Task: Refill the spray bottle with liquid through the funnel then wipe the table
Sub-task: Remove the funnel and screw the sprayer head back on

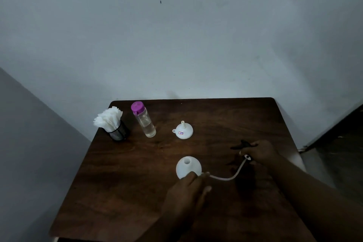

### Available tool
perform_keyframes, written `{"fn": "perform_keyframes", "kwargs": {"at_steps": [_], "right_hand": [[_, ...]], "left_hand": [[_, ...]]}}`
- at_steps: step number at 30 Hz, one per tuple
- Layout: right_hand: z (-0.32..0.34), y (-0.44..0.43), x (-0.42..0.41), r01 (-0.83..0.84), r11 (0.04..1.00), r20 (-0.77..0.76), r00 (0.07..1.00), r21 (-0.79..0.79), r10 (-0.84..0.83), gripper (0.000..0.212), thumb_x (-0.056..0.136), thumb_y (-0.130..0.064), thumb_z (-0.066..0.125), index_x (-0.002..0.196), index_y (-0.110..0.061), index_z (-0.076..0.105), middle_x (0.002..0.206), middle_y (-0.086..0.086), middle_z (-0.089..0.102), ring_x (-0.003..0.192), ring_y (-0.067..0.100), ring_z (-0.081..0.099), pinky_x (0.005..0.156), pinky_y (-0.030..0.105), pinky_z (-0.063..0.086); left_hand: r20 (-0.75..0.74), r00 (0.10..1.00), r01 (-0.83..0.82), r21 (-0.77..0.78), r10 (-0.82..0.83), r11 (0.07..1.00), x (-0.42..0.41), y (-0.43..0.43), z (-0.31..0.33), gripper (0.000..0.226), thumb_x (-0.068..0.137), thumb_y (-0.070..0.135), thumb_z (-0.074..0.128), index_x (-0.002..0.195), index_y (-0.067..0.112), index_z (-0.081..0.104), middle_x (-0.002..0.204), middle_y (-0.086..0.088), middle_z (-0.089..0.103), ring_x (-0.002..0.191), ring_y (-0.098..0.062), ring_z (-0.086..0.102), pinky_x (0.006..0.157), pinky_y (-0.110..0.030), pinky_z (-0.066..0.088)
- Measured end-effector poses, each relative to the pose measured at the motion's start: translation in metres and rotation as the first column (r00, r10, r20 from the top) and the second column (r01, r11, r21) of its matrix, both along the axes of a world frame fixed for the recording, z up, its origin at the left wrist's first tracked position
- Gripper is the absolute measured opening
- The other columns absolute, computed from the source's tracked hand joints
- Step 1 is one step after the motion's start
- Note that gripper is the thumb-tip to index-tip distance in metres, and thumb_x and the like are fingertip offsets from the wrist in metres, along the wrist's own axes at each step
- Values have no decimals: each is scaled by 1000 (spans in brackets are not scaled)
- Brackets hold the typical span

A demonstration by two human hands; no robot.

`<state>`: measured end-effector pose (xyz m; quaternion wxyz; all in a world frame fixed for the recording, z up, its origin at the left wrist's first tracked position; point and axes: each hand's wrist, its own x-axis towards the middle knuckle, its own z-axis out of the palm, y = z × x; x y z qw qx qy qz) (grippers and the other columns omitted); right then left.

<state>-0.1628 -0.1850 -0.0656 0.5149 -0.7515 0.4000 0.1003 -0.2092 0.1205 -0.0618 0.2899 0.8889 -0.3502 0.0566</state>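
A white spray bottle (188, 165) stands open-necked on the dark wooden table (121, 173). My left hand (187, 190) grips its near side. My right hand (260, 151) holds the black spray head (242, 145) just above the table to the right of the bottle. The head's white dip tube (229, 176) curves back toward the bottle. A white funnel (183, 130) lies upside down, spout up, behind the bottle. A clear bottle with a purple cap (143, 119) stands further left, partly filled with clear liquid.
A black mesh cup holding white tissues (113, 124) stands at the table's back left corner. The wall runs close behind the table. A dark floor edge shows at the right.
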Motion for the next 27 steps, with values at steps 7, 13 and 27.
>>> {"fn": "perform_keyframes", "kwargs": {"at_steps": [7, 13, 27], "right_hand": [[31, 5, -6, 29, 995, 79, 996, 96, -37, 34, 65, 1, 88, 93, 11, 70, 85, 24, 71, 60, 27, 65, 41, 24, 49], [51, 13, -7, 56, 979, 124, 989, 196, -81, 36, 70, 4, 84, 99, 4, 64, 88, 20, 70, 70, 26, 69, 43, 24, 53], [48, 25, -5, 83, 976, 126, 986, 201, -110, 50, 67, -3, 88, 108, -6, 60, 104, 19, 68, 89, 32, 72, 71, 43, 62]], "left_hand": [[130, 991, -21, 46, 15, 999, 9, -4, 4, 27, 95, 30, 63, 120, 23, 70, 102, 8, 69, 85, -7, 67, 67, -27, 59], [214, 973, -80, -19, 82, 997, 21, 0, 15, 28, 86, 19, 67, 112, 14, 74, 105, 1, 70, 89, -15, 66, 72, -27, 53], [135, 978, -151, -79, 161, 985, 32, 13, -10, 25, 90, 24, 60, 109, 14, 74, 104, 2, 72, 95, -12, 67, 82, -21, 52]]}}
